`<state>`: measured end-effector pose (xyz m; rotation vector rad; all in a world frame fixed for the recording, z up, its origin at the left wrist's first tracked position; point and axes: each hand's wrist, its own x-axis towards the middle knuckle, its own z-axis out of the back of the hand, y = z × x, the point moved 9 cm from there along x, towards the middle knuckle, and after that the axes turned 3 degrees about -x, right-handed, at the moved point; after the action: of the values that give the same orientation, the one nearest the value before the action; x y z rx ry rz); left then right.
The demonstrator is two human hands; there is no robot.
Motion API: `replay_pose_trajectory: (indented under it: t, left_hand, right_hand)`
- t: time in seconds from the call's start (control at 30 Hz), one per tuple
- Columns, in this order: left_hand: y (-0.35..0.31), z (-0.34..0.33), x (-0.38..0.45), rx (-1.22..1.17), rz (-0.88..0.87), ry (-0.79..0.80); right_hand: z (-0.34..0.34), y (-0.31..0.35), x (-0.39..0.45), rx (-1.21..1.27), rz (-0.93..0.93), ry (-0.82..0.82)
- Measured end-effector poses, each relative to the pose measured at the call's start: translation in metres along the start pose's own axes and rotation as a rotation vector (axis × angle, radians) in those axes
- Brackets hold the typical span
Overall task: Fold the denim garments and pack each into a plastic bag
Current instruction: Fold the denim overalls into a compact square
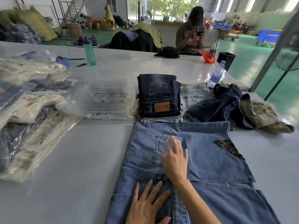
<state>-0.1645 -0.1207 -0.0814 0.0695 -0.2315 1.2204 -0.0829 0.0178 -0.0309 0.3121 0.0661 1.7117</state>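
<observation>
Both flat hands (146,206) on jeans (202,159)

Both hands lay flat with the fingers straight and spread, palms down. The left hand (148,206) was nearer the body, fingers pointing away and slightly right. The right hand (175,160) reached farther forward, its bare forearm crossing in from the lower right, fingers splayed and somewhat blurred.

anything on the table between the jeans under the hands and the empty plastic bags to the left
Nothing visible. Bare table lies between the blue jeans and the empty plastic bags; both hands, left hand and right hand, rest flat on the denim.
</observation>
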Motion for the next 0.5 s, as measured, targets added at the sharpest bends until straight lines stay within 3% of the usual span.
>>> replay_pose_trajectory:
  t: [0.07, 0.17, 0.27, 0.37, 0.5]
  left_hand:
    - [-0.001, 0.003, 0.002, -0.03, 0.007, 0.054]
    - [-0.001, 0.013, 0.002, -0.078, 0.02, 0.041]
    - [0.01, 0.025, -0.001, -0.12, 0.031, -0.036]
    - [0.009, 0.03, -0.003, -0.094, -0.004, -0.009]
    - [0.004, 0.034, -0.008, -0.12, 0.033, 0.014]
  right_hand:
    - [-0.025, 0.01, -0.021, -0.016, 0.156, 0.175]
    - [-0.039, -0.001, -0.026, -0.008, 0.155, 0.363]
    - [-0.025, 0.001, -0.041, 0.039, 0.191, 0.272]
    - [-0.03, -0.006, -0.08, 0.023, 0.235, 0.29]
    - [0.001, -0.045, -0.094, 0.386, -0.169, 0.075]
